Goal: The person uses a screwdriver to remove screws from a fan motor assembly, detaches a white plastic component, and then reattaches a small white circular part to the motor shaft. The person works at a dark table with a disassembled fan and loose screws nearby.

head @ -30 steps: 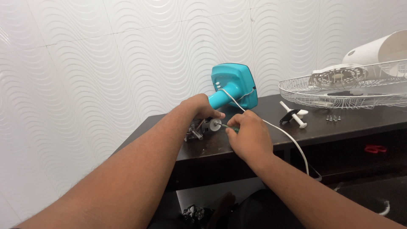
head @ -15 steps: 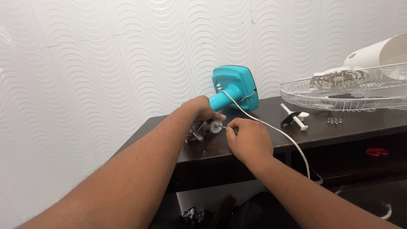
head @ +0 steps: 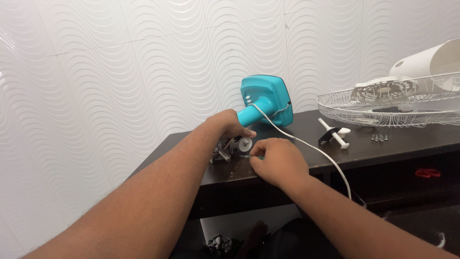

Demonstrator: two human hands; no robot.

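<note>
Fingers of the right hand (head: 278, 160) pinch a thin green-handled tool (head: 250, 157); left hand (head: 230, 125) grips the motor assembly (head: 230, 147).

Fan base (head: 268, 98): turquoise, with a white cord (head: 306, 144) trailing right of it. Table (head: 407, 144) beneath it: dark brown; wall (head: 120, 62) behind it: white, wavy relief pattern. Wire grille (head: 388, 103) right of it: white; red object (head: 428, 173) on the shelf below.
</note>
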